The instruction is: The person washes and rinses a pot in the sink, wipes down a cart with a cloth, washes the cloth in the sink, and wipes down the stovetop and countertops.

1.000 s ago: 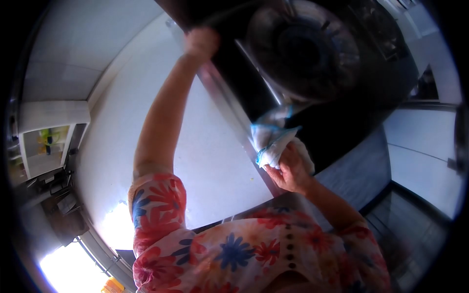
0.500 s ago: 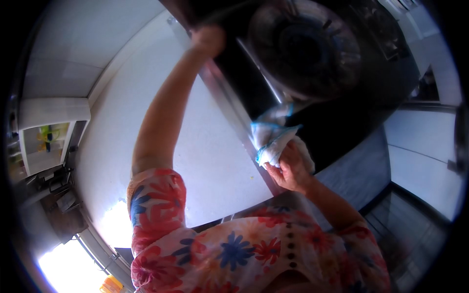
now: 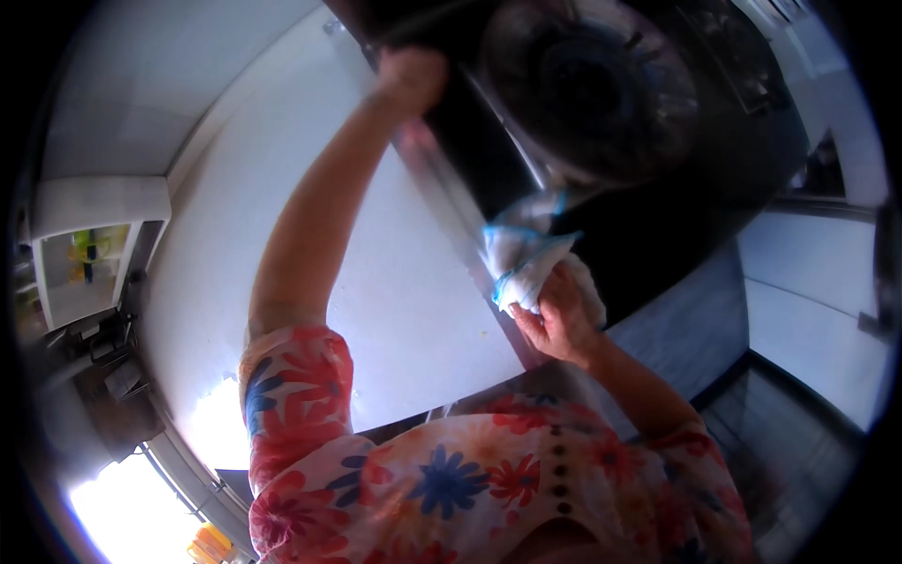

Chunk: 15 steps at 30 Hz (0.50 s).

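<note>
My left hand (image 3: 413, 80) is a blurred fist above the dark stove top, left of a large round pan (image 3: 587, 89). A faint thin bar shows close to that fist, but what the fingers hold is hidden. My right hand (image 3: 562, 315) grips a white cloth (image 3: 536, 268) with blue edging, below the pan. The cloth's upper end reaches up close to the pan's lower rim; whether it covers a handle cannot be made out.
A pale panel (image 3: 413, 282) with a dark reddish edge lies left of the stove (image 3: 648, 235). White cabinets (image 3: 817, 291) stand at the right. A small glass-front cabinet (image 3: 86, 273) is at the far left, above a bright window (image 3: 136, 512).
My left hand has shifted a little to the right, toward the pan. My right hand and the cloth have barely moved.
</note>
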{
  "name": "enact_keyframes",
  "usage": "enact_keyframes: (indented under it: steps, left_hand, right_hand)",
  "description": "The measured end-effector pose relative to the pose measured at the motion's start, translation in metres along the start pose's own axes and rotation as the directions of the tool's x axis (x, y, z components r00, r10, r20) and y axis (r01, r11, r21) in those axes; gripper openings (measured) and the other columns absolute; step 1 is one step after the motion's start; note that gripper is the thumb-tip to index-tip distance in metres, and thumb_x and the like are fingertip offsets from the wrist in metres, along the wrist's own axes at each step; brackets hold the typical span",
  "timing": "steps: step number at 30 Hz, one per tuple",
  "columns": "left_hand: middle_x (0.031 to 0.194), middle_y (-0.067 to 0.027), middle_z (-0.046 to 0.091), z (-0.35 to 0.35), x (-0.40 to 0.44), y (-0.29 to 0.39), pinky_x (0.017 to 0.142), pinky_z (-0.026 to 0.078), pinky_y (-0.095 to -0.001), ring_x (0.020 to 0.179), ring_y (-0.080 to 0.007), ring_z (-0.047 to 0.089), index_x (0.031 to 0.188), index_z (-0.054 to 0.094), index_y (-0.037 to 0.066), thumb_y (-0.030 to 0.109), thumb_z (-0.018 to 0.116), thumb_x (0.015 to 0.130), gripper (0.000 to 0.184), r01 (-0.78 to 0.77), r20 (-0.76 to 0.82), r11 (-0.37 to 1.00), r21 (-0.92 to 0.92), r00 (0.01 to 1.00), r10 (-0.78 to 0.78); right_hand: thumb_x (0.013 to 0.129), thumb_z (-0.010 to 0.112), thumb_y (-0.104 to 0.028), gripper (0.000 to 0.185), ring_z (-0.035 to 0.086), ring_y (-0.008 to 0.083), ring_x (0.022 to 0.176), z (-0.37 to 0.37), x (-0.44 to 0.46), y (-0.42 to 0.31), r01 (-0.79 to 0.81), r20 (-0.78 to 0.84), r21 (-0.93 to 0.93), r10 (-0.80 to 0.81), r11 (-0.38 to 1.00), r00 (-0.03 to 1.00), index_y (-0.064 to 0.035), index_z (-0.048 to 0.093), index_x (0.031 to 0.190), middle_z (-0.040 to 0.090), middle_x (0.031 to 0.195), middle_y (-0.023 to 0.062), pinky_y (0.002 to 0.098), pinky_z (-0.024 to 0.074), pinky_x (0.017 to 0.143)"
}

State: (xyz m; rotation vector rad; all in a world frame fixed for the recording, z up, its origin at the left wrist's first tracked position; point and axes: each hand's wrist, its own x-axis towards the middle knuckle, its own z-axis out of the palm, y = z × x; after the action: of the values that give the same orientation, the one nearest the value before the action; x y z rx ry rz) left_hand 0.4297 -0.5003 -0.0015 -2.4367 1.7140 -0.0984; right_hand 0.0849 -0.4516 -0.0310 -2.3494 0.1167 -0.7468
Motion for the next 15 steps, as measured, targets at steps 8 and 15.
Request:
enact_keyframes:
  steps: [8,15]
  left_hand:
    - [0.09,-0.0091,0.065,-0.017,-0.034,-0.01,0.078,0.048,-0.0338,0.086,-0.0253,0.062,0.087,0.066,0.012,0.016,0.056,0.079,0.013,0.114,0.156,0.976,-0.186,0.984,-0.085]
    - [0.091,-0.0045,0.066,-0.012,-0.061,-0.021,0.08,0.047,-0.032,0.085,-0.0218,0.062,0.092,0.067,0.016,0.021,0.056,0.081,0.016,0.188,0.126,0.953,-0.237,0.979,-0.162]
  right_hand:
    - [0.079,0.064,-0.017,0.032,0.052,0.0361,0.093,0.0,0.002,-0.005,-0.048,0.005,0.02,0.048,0.999,0.999,0.0001,0.052,0.104,0.055,0.1,0.0189,0.0462,0.0382,0.088]
    - [0.079,0.063,-0.015,0.026,0.054,0.0348,0.087,-0.001,0.009,-0.008,-0.029,0.005,0.03,0.029,0.999,1.0,-0.0004,0.054,0.099,0.057,0.094,0.0174,0.0448,0.0387,0.084]
